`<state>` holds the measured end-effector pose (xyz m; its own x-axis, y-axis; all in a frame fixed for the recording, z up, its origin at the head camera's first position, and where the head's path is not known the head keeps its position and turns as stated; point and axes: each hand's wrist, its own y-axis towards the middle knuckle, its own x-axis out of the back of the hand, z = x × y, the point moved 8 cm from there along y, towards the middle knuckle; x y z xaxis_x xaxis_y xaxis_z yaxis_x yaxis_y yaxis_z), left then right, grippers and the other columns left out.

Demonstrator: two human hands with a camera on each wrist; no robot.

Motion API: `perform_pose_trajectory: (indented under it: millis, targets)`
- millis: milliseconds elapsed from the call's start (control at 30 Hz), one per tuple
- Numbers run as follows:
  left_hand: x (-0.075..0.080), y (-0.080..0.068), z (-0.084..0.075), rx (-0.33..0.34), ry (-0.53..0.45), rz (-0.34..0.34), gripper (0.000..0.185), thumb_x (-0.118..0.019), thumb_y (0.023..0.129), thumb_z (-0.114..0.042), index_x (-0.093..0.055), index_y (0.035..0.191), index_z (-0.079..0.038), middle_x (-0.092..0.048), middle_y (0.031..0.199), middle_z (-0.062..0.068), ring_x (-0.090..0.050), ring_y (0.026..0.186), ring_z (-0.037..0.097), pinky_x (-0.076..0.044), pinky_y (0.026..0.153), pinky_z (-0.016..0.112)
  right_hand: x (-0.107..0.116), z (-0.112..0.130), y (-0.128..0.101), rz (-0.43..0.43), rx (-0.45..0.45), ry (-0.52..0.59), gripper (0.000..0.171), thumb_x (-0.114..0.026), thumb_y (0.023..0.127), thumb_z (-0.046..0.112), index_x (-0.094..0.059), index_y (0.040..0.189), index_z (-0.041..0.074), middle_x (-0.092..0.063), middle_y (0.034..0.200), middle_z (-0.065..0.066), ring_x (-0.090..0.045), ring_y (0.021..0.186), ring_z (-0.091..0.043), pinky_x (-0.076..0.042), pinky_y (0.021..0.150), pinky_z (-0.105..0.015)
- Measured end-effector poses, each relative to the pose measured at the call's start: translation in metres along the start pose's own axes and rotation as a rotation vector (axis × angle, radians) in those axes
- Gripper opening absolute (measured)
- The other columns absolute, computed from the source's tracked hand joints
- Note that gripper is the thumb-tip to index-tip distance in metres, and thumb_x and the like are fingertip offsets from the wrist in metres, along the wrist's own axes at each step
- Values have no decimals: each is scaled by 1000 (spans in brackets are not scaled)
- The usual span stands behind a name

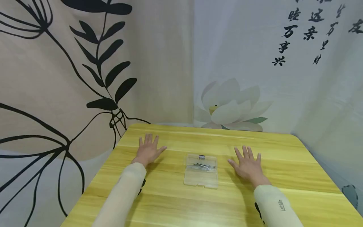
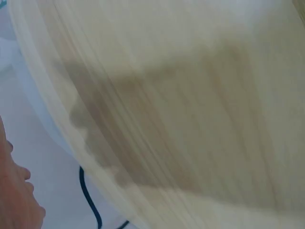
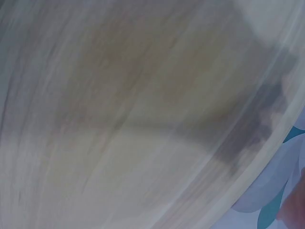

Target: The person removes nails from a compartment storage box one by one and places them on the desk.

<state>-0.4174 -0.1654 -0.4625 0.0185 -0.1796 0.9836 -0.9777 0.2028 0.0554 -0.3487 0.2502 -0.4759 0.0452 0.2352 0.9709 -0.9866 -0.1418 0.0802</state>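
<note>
Fingers spread and straight, my left hand (image 1: 148,151) is over the left part of the wooden table, palm down and holding nothing. My right hand (image 1: 248,166) is likewise spread out over the right part. Between the two hands lies a flat clear plastic case (image 1: 200,179), with several thin metal pieces (image 1: 202,166) across its middle and a small dark piece (image 1: 201,157) at its far edge. In the left wrist view, part of the left hand (image 2: 19,191) appears at the left edge above the hand's shadow. The right hand (image 3: 293,205) barely shows at the lower right of its wrist view.
The yellow wood-grain table (image 1: 170,205) has rounded far corners. Behind it hangs a pale curtain (image 1: 164,63) printed with dark plants, a lotus and characters. Cream sleeves (image 1: 122,192) cover both forearms, with a dark strap piece beneath each.
</note>
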Motion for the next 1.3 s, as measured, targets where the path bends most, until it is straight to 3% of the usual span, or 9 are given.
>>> perform_pose_trajectory:
  millis: [200,600,900,1067,1300]
  targets:
    - [1,5,-19,-26,43,15,84,-31,100,-66,-19,159,-8,-4,162,25,0,149,41,5,114,63,3,15,3,2,29,47,79,-38,101,61,-25,158,8,-9,160,-29,-4,146,-49,7,105,-76]
    - [10,14,-75,-147,53,-33,77,-41,100,-61,-27,158,-12,-28,158,19,-19,147,36,-15,117,57,-3,42,0,-21,96,154,70,-43,103,52,-29,157,9,-22,158,-27,-17,145,-47,-10,108,-74]
    - [9,20,-107,-208,18,-35,74,-46,99,-59,-33,156,-14,-35,155,16,-29,144,34,-22,116,54,-6,47,0,-27,113,223,67,-44,104,48,-29,157,9,-27,156,-27,-21,143,-48,-16,109,-71]
    - [5,18,-122,-247,-11,-12,72,-50,99,-57,-35,155,-15,-38,154,14,-33,142,32,-25,116,51,-10,49,-2,-15,104,333,66,-51,103,41,-31,156,7,-30,155,-27,-26,141,-49,-19,111,-68]
    - [0,14,-144,-323,-128,39,61,-59,99,-45,-45,149,-14,-45,149,13,-39,138,33,-31,113,51,-23,51,-5,43,68,486,64,-58,101,35,-34,155,10,-37,152,-24,-32,139,-47,-26,109,-65]
